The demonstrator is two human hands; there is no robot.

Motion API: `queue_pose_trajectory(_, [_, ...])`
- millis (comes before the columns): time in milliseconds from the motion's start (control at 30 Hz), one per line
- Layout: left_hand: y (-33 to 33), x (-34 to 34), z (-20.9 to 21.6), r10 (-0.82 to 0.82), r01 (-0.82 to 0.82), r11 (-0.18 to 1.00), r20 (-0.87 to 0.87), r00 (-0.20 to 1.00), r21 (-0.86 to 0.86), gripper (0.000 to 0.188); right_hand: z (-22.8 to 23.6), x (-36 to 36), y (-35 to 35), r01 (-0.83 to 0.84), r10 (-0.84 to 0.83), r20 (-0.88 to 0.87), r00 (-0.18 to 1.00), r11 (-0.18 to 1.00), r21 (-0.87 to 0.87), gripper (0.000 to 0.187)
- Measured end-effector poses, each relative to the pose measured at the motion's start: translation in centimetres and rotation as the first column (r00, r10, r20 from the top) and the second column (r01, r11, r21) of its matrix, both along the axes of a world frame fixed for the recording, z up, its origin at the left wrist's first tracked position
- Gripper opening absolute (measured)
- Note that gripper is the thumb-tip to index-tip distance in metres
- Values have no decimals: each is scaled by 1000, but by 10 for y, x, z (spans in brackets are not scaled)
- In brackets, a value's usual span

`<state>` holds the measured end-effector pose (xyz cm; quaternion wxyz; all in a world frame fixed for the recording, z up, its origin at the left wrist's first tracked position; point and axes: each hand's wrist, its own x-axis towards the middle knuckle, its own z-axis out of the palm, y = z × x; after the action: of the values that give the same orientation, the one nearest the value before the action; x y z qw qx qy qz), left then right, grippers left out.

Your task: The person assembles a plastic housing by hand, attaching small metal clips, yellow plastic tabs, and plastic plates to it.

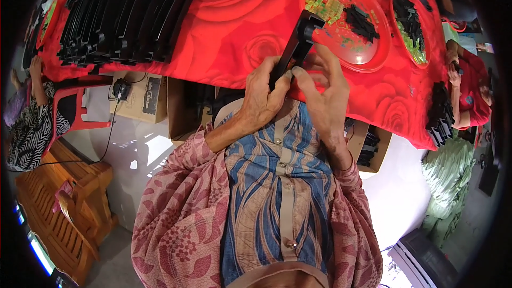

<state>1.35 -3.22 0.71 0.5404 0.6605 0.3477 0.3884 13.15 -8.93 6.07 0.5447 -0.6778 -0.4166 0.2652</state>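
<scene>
Both hands, left hand [264, 96] and right hand [322, 96], are gripping a long black plastic part [295, 48] over the bench's [240, 21] near edge; it could be slipping toward the red tray [373, 56], scattering pieces.

I saw bright daylight throughout, with sunlit patches glaring on the pale floor [141, 152]. Focus was sharp at centre; edges bent hard and darkened to a black fisheye rim.
</scene>
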Motion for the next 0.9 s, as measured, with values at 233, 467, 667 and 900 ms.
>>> queue_pose_trajectory(233, [-3, 0, -3, 0, 1, 989, -5, 1000, 148, 25, -4, -8, 5, -13, 14, 215, 976, 1000, -9, 56])
queue_pose_trajectory(467, [-6, -1, -6, -18, 23, 994, -42, 999, 110, 23, 1, -8, 9, -26, 30, 205, 978, 999, -21, 40])
queue_pose_trajectory(667, [-4, -1, -3, -18, 33, 987, -101, 995, 155, 25, -3, -3, 14, -7, 20, 107, 994, 993, -117, 29])
queue_pose_trajectory(900, [-1, 1, 6, -27, 43, 991, -122, 992, 130, 25, -7, -1, 11, -53, 53, 31, 998, 998, -16, 28])
